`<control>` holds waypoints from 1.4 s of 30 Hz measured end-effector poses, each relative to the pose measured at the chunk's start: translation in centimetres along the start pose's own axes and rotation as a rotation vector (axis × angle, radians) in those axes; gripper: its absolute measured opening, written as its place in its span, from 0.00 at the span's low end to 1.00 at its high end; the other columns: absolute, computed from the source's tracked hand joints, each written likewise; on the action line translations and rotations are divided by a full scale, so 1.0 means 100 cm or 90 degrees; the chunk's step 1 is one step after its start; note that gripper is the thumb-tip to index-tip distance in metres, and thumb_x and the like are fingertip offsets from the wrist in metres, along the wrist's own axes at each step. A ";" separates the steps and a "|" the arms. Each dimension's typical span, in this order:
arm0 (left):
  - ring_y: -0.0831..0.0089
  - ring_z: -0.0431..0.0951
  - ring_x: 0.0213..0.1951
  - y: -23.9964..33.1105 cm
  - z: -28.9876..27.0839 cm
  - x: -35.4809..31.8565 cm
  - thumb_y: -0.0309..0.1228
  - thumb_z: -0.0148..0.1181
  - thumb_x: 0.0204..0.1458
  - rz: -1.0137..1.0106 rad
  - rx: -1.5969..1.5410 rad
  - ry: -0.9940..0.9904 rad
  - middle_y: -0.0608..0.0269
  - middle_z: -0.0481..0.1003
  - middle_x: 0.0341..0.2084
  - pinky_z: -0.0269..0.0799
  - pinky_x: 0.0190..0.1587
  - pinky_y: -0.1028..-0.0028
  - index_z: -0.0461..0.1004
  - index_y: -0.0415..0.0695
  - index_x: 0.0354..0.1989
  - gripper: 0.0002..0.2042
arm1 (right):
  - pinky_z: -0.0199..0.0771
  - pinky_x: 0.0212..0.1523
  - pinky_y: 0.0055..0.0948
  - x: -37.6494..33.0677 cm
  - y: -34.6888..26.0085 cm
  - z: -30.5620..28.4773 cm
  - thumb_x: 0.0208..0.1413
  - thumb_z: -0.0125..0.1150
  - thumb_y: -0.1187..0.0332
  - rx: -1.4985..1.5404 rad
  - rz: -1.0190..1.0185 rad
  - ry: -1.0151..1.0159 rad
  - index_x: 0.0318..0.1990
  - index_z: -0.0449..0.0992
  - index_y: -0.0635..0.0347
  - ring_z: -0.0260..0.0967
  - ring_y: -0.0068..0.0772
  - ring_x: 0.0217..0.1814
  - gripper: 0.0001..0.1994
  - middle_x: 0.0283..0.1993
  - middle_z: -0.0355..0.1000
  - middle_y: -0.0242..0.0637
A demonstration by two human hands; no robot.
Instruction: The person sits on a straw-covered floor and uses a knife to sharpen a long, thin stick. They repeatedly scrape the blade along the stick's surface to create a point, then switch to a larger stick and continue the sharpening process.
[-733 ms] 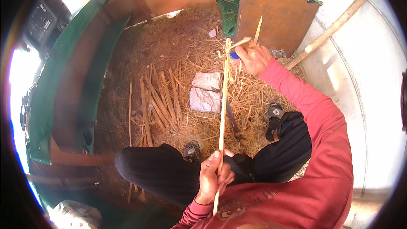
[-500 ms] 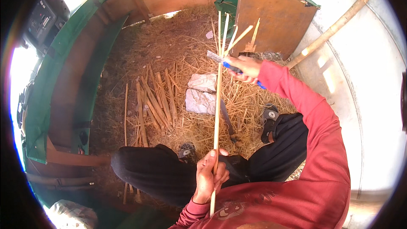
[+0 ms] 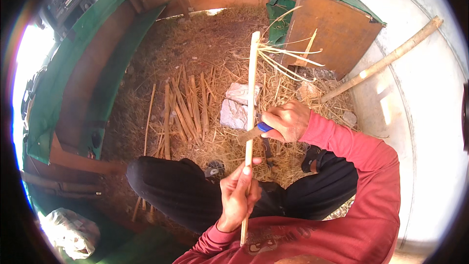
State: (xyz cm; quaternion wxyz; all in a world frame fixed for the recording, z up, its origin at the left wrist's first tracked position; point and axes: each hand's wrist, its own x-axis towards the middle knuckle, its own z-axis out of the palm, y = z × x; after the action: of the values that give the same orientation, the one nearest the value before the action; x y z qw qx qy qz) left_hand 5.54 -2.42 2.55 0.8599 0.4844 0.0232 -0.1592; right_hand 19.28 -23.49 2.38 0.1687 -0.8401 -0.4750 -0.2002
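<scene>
- Probably steadying the pale stick point(image 3: 251, 93) over the stones' point(image 3: 233, 112) right edge with the left hand point(image 3: 238, 195) clamped on.
- Gripping the knife point(image 3: 256, 132) in the right hand point(image 3: 287, 121) beside the stones, blade across, likely for control.
- Frayed into thin shavings point(image 3: 266, 50) beyond the stones.

Smooth, pale wood makes up the stick point(image 3: 252, 76), its shavings point(image 3: 264, 49) wiry — the knife blade point(image 3: 248, 136) is dull metal, the knife handle point(image 3: 264, 126) smooth (plastic, it appears). The red sleeve point(image 3: 347, 140) is matt cloth, the stones point(image 3: 233, 114) rough, the straw point(image 3: 227, 150) coarse.
</scene>
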 end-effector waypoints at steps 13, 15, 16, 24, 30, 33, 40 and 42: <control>0.85 0.49 0.07 -0.003 -0.001 -0.017 0.38 0.40 0.68 -0.036 -0.081 -0.033 0.73 0.54 0.06 0.44 0.11 0.80 0.67 0.36 0.54 0.18 | 0.71 0.21 0.39 0.015 0.077 0.005 0.62 0.54 0.60 -0.374 0.190 0.271 0.39 0.72 0.59 0.72 0.44 0.22 0.11 0.21 0.70 0.48; 0.84 0.50 0.07 0.000 0.003 -0.005 0.38 0.40 0.68 -0.035 -0.100 -0.043 0.73 0.54 0.06 0.45 0.12 0.80 0.67 0.36 0.54 0.18 | 0.71 0.24 0.40 0.025 0.070 -0.014 0.63 0.52 0.58 -0.240 0.299 0.199 0.36 0.71 0.60 0.73 0.44 0.25 0.13 0.24 0.70 0.47; 0.84 0.50 0.07 0.000 0.000 -0.008 0.37 0.40 0.68 -0.053 -0.103 -0.039 0.73 0.55 0.06 0.45 0.12 0.80 0.67 0.36 0.54 0.18 | 0.71 0.25 0.40 0.024 0.057 -0.012 0.64 0.51 0.57 -0.161 0.368 0.156 0.35 0.70 0.61 0.73 0.43 0.26 0.15 0.25 0.71 0.47; 0.84 0.50 0.06 -0.001 -0.010 -0.003 0.37 0.38 0.68 -0.072 -0.151 -0.027 0.73 0.55 0.06 0.46 0.12 0.80 0.67 0.36 0.55 0.18 | 0.68 0.18 0.41 0.010 0.034 -0.013 0.64 0.51 0.56 -0.032 0.215 -0.007 0.39 0.69 0.59 0.71 0.43 0.20 0.14 0.23 0.72 0.41; 0.83 0.48 0.06 -0.015 -0.002 -0.008 0.39 0.41 0.67 -0.044 -0.040 -0.091 0.73 0.54 0.05 0.46 0.12 0.80 0.68 0.36 0.53 0.19 | 0.73 0.22 0.39 0.014 0.069 -0.032 0.62 0.50 0.49 -0.427 0.298 0.133 0.48 0.73 0.58 0.72 0.40 0.21 0.21 0.23 0.72 0.39; 0.84 0.49 0.07 -0.010 0.005 0.004 0.37 0.40 0.68 -0.048 -0.017 -0.069 0.73 0.55 0.06 0.47 0.12 0.80 0.67 0.35 0.57 0.19 | 0.73 0.31 0.41 0.014 0.079 -0.026 0.65 0.44 0.46 -0.075 0.336 0.192 0.46 0.74 0.58 0.72 0.39 0.27 0.24 0.26 0.71 0.42; 0.84 0.54 0.10 -0.017 -0.006 0.016 0.35 0.42 0.67 -0.056 -0.054 -0.032 0.70 0.61 0.12 0.50 0.12 0.82 0.62 0.38 0.64 0.21 | 0.69 0.31 0.44 -0.001 0.042 -0.017 0.66 0.45 0.52 0.176 0.362 -0.052 0.45 0.69 0.59 0.72 0.46 0.27 0.18 0.24 0.69 0.46; 0.84 0.55 0.10 -0.020 -0.008 0.017 0.33 0.44 0.66 -0.042 -0.078 -0.013 0.69 0.63 0.16 0.51 0.12 0.83 0.63 0.39 0.64 0.20 | 0.68 0.28 0.44 -0.004 0.027 -0.012 0.65 0.49 0.53 0.142 0.310 -0.064 0.43 0.69 0.59 0.71 0.48 0.26 0.17 0.24 0.69 0.48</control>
State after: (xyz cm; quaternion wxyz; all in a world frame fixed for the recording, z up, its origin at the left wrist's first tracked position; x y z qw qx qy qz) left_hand 6.67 -3.13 0.18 0.8824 0.4284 0.0396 -0.1907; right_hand 21.22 -25.65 2.94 0.2796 -0.9147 -0.2858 -0.0587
